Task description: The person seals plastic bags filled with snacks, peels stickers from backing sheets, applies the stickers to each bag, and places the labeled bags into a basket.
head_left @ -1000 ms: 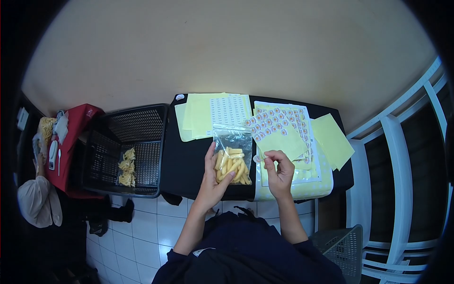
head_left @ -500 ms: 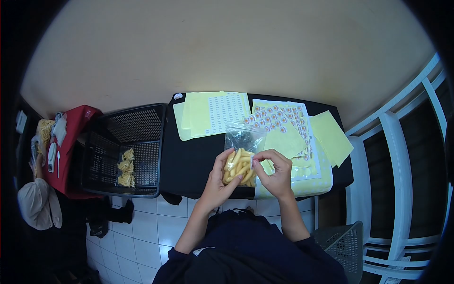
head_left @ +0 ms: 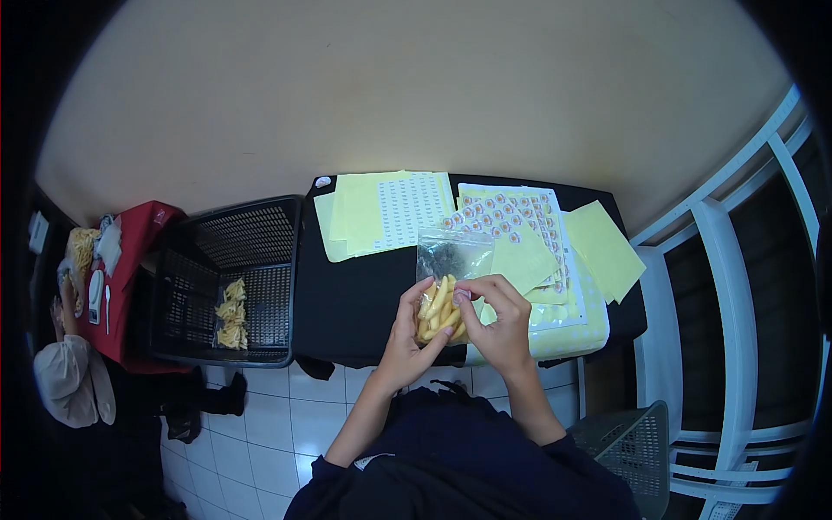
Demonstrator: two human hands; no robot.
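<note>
left hand: the left hand [head_left: 407,340] is curled around the left side and lower part of a clear plastic zip bag [head_left: 455,250], thumb across its lower front.
right hand: the right hand [head_left: 496,322] is narrowed, thumb and forefinger pinching a small round pale pink-and-white sticker [head_left: 462,295] at the bag's front; whether the sticker adheres cannot be told.
bag position: over the front part of a counter covered in black cloth [head_left: 351,299], between both hands, top edge toward the wall; contact with the counter cannot be told.
bag contents: yellow finger-shaped snack sticks [head_left: 436,303], in the lower part.
label sheets: white sheet of small printed labels [head_left: 412,212], lying on yellow paper, behind and left of the bag.
sticker sheets: overlapping sheets of round orange-centred stickers [head_left: 498,217], behind and right of the bag.
loose paper: plain yellow sheets [head_left: 605,250], right end of counter.
basket: black perforated plastic basket [head_left: 264,247], left of the counter, containing pale yellow snack packs [head_left: 231,316].
</note>
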